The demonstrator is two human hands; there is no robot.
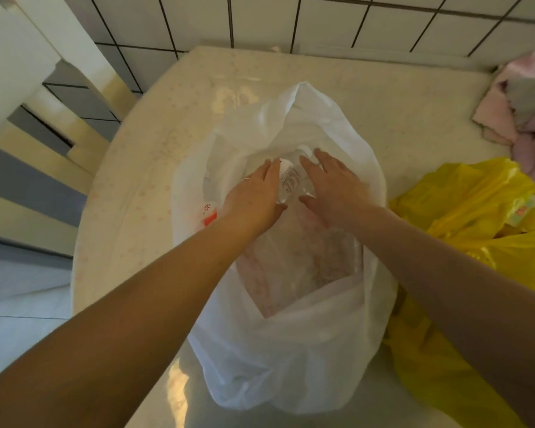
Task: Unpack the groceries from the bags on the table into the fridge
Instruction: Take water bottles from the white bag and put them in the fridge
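**Both hands on a bottle inside the white bag**

Clear bottle point(292, 177) lies inside the open white bag point(291, 335), near its far end, white cap pointing away from the person. Printed label visible on its side; text too small to read.

Left hand point(254, 199) is on the bottle's left side, fingers straight and held together, thumb down near the bottle's base. A ring shows on one finger. Right hand point(334, 183) is on the bottle's right side, fingers slightly spread, thumb near the base. Palms face each other with the bottle between them. Cannot tell if either hand has actually closed round it.

White bag sits mid-table point(155, 143), mouth wide open. Something red and white point(209, 213) shows through its left wall. Crumpled yellow bag point(464, 211) lies just right of it, touching. Pile of pink and grey cloth point(525, 118) at the table's far right corner, by the tiled wall point(322, 20).
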